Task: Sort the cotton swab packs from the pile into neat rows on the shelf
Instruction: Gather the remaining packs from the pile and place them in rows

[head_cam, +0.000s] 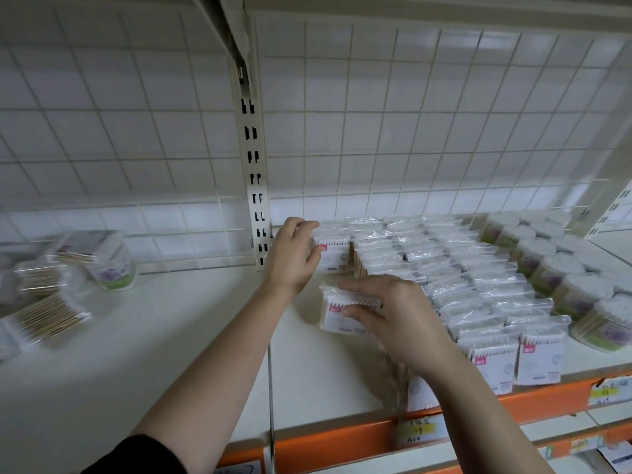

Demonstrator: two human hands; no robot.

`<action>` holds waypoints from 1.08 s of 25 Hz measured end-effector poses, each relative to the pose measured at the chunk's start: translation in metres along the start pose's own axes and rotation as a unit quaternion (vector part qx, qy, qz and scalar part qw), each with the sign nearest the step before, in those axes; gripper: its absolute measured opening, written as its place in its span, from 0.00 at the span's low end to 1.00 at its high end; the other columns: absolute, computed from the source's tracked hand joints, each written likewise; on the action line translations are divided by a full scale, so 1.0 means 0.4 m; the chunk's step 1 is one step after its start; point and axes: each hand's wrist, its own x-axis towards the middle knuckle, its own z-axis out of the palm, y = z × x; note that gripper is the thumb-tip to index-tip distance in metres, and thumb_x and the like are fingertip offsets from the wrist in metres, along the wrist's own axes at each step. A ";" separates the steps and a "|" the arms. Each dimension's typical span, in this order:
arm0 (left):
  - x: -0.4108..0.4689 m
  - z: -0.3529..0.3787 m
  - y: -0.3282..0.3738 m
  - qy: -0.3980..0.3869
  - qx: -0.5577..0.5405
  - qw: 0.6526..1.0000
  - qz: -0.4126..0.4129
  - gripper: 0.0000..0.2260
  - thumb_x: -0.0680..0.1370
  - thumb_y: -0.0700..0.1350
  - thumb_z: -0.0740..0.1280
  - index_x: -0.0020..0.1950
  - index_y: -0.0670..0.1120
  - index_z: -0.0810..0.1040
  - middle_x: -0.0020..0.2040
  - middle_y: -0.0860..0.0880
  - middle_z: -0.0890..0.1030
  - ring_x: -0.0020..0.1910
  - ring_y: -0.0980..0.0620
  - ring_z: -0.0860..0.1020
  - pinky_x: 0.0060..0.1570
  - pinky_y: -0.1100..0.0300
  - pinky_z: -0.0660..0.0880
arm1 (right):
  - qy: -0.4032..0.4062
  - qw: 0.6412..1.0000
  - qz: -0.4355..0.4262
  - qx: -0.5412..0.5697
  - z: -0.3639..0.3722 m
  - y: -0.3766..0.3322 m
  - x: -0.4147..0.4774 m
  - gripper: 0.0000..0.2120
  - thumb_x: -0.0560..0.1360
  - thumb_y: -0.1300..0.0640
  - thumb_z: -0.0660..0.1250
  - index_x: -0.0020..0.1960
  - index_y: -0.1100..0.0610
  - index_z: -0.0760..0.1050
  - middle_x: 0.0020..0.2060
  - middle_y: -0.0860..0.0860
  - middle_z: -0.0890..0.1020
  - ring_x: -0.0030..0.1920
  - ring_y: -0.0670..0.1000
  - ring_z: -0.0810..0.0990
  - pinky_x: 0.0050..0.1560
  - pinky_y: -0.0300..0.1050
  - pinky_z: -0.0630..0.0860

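Cotton swab packs (333,256), clear-wrapped with pink labels: fingers (302,223) of left hand (292,258) grip one, right hand (398,314) another.

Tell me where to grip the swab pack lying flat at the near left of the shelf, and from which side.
Come from above and pinch the flat pack across its width, mid-length. It lies flat on the shelf, so its top and side edges look open; the soft bag would likely sag if lifted by one end.
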 end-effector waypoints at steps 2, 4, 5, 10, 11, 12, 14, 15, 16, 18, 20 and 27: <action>-0.026 -0.030 -0.006 0.005 0.044 0.999 0.029 0.12 0.74 0.42 0.69 0.57 0.42 0.78 0.53 0.45 0.77 0.51 0.44 0.77 0.49 0.57 0.73 | 0.008 1.000 -0.006 -0.005 0.001 0.007 0.022 0.18 0.71 0.56 0.73 0.60 0.49 0.79 0.53 0.47 0.83 0.54 0.47 0.78 0.52 0.32 0.68; -0.065 -0.056 -0.019 0.022 0.092 0.994 0.053 0.09 0.73 0.42 0.71 0.52 0.43 0.80 0.49 0.46 0.79 0.47 0.44 0.78 0.42 0.55 0.77 | 0.019 1.000 -0.005 -0.010 0.000 0.009 0.044 0.17 0.70 0.56 0.73 0.59 0.50 0.80 0.53 0.49 0.83 0.54 0.49 0.78 0.52 0.34 0.68; -0.084 -0.066 -0.027 0.027 0.116 0.991 0.055 0.08 0.72 0.42 0.71 0.51 0.44 0.81 0.47 0.47 0.79 0.45 0.44 0.78 0.39 0.54 0.77 | 0.019 1.000 -0.005 -0.015 -0.001 0.008 0.058 0.17 0.70 0.56 0.74 0.58 0.52 0.80 0.53 0.50 0.83 0.54 0.51 0.79 0.53 0.36 0.69; -0.140 -0.062 -0.057 0.005 0.166 0.986 0.018 0.10 0.72 0.47 0.65 0.48 0.46 0.82 0.43 0.49 0.80 0.43 0.45 0.79 0.39 0.54 0.77 | -0.017 0.998 -0.035 -0.048 -0.008 0.013 0.144 0.13 0.70 0.59 0.73 0.54 0.57 0.82 0.50 0.52 0.84 0.52 0.54 0.80 0.52 0.47 0.73; -0.148 -0.055 -0.064 -0.005 0.172 0.985 0.010 0.09 0.71 0.47 0.65 0.48 0.46 0.81 0.43 0.49 0.80 0.42 0.45 0.79 0.39 0.54 0.77 | -0.028 0.998 -0.036 -0.054 -0.006 0.018 0.164 0.13 0.70 0.59 0.73 0.54 0.57 0.81 0.51 0.51 0.84 0.52 0.53 0.80 0.52 0.45 0.72; -0.155 -0.047 -0.070 -0.014 0.176 0.984 0.003 0.09 0.71 0.47 0.65 0.47 0.46 0.81 0.43 0.49 0.80 0.42 0.45 0.79 0.40 0.54 0.77 | -0.038 0.997 -0.037 -0.056 -0.004 0.025 0.185 0.12 0.70 0.59 0.72 0.54 0.57 0.81 0.50 0.51 0.84 0.52 0.53 0.79 0.52 0.43 0.71; -0.160 -0.038 -0.076 -0.028 0.183 0.983 -0.006 0.10 0.72 0.48 0.63 0.46 0.47 0.81 0.42 0.50 0.80 0.42 0.45 0.79 0.39 0.54 0.76 | -0.056 0.995 -0.039 -0.070 0.005 0.037 0.224 0.11 0.71 0.59 0.72 0.53 0.56 0.80 0.48 0.50 0.83 0.50 0.53 0.79 0.50 0.44 0.72; -0.160 -0.035 -0.076 -0.031 0.189 0.981 -0.004 0.11 0.72 0.49 0.61 0.46 0.47 0.81 0.42 0.50 0.80 0.42 0.46 0.79 0.39 0.54 0.76 | -0.064 0.994 -0.039 -0.084 0.011 0.043 0.241 0.11 0.71 0.58 0.72 0.53 0.55 0.80 0.47 0.50 0.83 0.49 0.53 0.79 0.50 0.46 0.73; -0.159 -0.033 -0.076 -0.033 0.196 0.980 0.000 0.12 0.73 0.50 0.59 0.45 0.47 0.81 0.41 0.51 0.79 0.41 0.46 0.78 0.38 0.54 0.76 | -0.072 0.992 -0.038 -0.099 0.017 0.049 0.257 0.11 0.71 0.57 0.72 0.53 0.55 0.79 0.47 0.51 0.83 0.49 0.53 0.79 0.49 0.47 0.74; -0.154 -0.033 -0.075 -0.032 0.205 0.978 0.002 0.15 0.73 0.51 0.56 0.44 0.48 0.80 0.41 0.51 0.79 0.41 0.47 0.78 0.38 0.54 0.76 | -0.086 0.988 -0.029 -0.125 0.029 0.062 0.277 0.12 0.71 0.57 0.71 0.55 0.54 0.79 0.49 0.50 0.82 0.51 0.52 0.78 0.50 0.47 0.74; -0.154 -0.031 -0.079 -0.029 0.208 0.978 0.000 0.15 0.73 0.51 0.56 0.44 0.48 0.80 0.41 0.51 0.79 0.41 0.47 0.78 0.38 0.54 0.75 | -0.097 0.985 -0.021 -0.138 0.037 0.076 0.286 0.13 0.72 0.57 0.71 0.56 0.53 0.79 0.51 0.50 0.82 0.53 0.52 0.78 0.52 0.47 0.74; -0.153 -0.027 -0.080 -0.021 0.218 0.976 -0.002 0.15 0.73 0.51 0.55 0.43 0.47 0.81 0.40 0.51 0.79 0.40 0.47 0.77 0.38 0.55 0.75 | -0.115 0.988 -0.024 -0.103 0.066 0.095 0.299 0.12 0.70 0.63 0.72 0.53 0.57 0.79 0.48 0.52 0.83 0.52 0.52 0.78 0.52 0.47 0.74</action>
